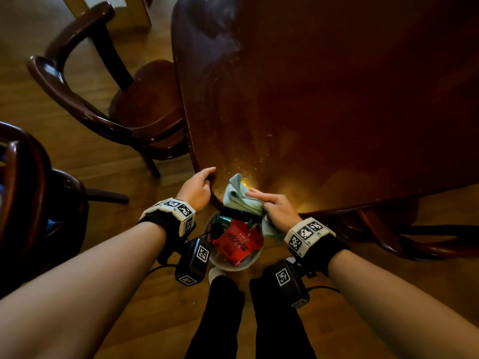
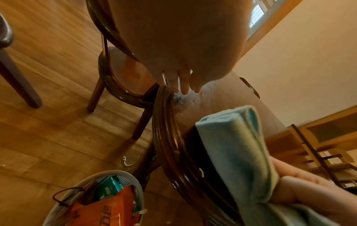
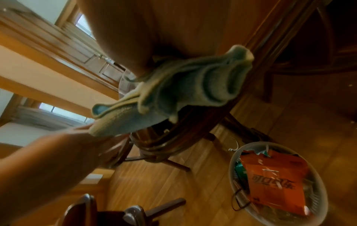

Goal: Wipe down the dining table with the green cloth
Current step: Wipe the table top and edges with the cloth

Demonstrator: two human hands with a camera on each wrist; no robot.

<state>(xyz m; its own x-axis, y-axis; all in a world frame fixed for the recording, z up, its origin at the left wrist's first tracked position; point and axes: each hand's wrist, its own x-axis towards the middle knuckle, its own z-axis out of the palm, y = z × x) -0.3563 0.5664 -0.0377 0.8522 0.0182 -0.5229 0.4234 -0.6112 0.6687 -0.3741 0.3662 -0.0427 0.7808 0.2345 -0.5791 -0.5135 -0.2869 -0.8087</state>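
The dark wood dining table (image 1: 337, 99) fills the upper right of the head view, its rounded corner nearest me. My right hand (image 1: 276, 207) grips the bunched green cloth (image 1: 237, 195) and presses it on the tabletop at that corner; a tail of the cloth hangs off the edge below my wrist. The right wrist view shows the cloth (image 3: 193, 85) draped over the table rim. My left hand (image 1: 198, 186) holds the corner edge just left of the cloth, fingers (image 2: 181, 82) on top. Crumbs (image 1: 248, 161) speckle the wood just beyond the cloth.
A white mesh waste basket (image 1: 228, 266) holding red and green wrappers stands on the wood floor under the corner, by my feet. One dark wooden chair (image 1: 85, 99) is pushed in at the table's left side. Another chair (image 1: 31, 190) stands at my far left.
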